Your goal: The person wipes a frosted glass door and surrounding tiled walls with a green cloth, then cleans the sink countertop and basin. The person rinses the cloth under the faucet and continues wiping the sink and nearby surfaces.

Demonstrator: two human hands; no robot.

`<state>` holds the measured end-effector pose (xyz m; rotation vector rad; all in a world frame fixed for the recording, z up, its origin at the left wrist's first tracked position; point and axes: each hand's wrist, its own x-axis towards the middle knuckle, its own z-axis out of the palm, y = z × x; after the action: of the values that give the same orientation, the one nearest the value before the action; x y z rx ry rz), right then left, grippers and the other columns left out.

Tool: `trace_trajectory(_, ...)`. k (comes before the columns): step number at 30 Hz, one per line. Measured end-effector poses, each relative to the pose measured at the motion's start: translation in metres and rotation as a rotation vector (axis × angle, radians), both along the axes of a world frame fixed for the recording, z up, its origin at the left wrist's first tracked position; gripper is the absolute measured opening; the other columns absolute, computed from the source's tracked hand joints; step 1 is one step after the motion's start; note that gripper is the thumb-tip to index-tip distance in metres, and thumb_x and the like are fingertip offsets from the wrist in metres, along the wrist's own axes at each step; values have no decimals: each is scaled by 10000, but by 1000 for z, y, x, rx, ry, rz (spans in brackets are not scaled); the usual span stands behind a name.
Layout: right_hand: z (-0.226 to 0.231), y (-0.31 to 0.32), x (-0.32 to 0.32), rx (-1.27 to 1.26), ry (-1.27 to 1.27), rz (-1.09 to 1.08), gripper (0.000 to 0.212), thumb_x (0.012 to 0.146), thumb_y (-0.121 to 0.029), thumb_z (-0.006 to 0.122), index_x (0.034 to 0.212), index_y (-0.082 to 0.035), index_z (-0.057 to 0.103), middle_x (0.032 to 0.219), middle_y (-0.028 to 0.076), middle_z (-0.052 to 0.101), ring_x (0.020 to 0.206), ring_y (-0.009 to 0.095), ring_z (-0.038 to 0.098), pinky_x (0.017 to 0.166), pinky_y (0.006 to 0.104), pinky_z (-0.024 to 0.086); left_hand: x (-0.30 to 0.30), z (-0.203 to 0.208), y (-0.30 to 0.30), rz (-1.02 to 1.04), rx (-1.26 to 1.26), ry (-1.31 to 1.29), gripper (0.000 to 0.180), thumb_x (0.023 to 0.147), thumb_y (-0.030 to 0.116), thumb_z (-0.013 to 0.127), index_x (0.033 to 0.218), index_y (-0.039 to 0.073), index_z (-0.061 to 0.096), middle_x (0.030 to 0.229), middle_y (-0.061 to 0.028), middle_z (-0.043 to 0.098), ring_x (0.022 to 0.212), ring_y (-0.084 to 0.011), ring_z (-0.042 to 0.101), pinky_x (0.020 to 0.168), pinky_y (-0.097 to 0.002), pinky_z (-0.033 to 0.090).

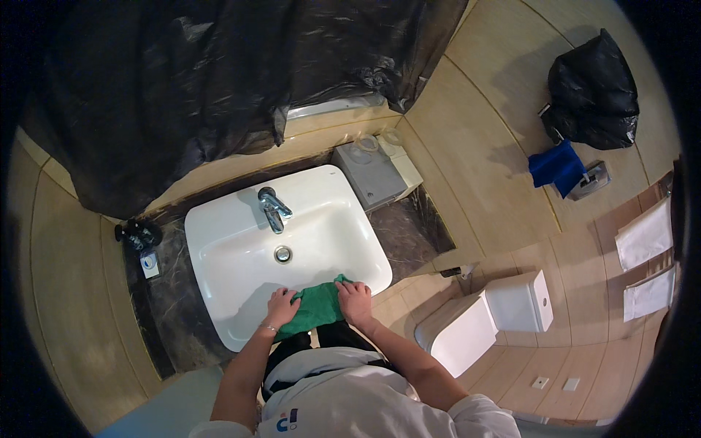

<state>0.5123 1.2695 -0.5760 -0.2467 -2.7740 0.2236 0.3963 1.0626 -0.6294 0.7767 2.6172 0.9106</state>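
Observation:
A green cloth (318, 306) is spread over the front rim of a white washbasin (219, 241). My left hand (280, 307) grips the cloth's left edge, fingers curled onto it. At its right end my right hand (355, 301) holds the cloth, and a small green corner pokes up beyond the fingers. Both hands rest at the near rim, and the cloth between them hangs slightly toward me. Behind them in the basin are the metal drain (283, 254) and the chrome faucet (273, 209).
Dark bottles (139, 235) and a small white box (150, 264) stand left of the basin on the dark stone counter (171, 306). A grey box (370, 175) sits at the back right. Black plastic sheeting (182, 95) hangs behind. The toilet (467, 328) is at right.

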Motion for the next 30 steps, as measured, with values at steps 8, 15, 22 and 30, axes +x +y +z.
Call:
trace_trajectory(8,-10,-74,-49,-100,-299,421,351,842,-189,497,1167,-75,567,1068,67,619,988,269,523,844,403,444,6,45,-113,-11,-44,51,279,725,210,694,914,39,580,978,-180,556,941,-368,520,792,-467,430)
trace_trajectory(15,-10,-114,-59,-241,-108,503,361,870,-289,530,1156,-68,552,1001,67,598,969,271,507,801,399,447,47,75,-138,313,-61,557,352,733,221,710,1016,70,565,1127,-177,471,1069,-382,451,877,-501,373)
trace_trajectory(22,2,-99,-49,-208,-86,521,351,851,-314,572,1093,-59,582,1033,73,591,977,267,511,829,390,440,62,56,-108,45,-158,475,514,817,381,607,1234,87,542,1311,-229,415,1197,-434,374,1007,-553,278)
trace_trajectory(30,5,-43,-22,-307,-93,376,287,765,-181,658,1017,-61,593,978,103,571,959,290,523,814,385,453,45,65,-42,-168,-45,310,460,816,356,606,1168,59,588,1217,-205,482,1087,-380,445,904,-507,368)
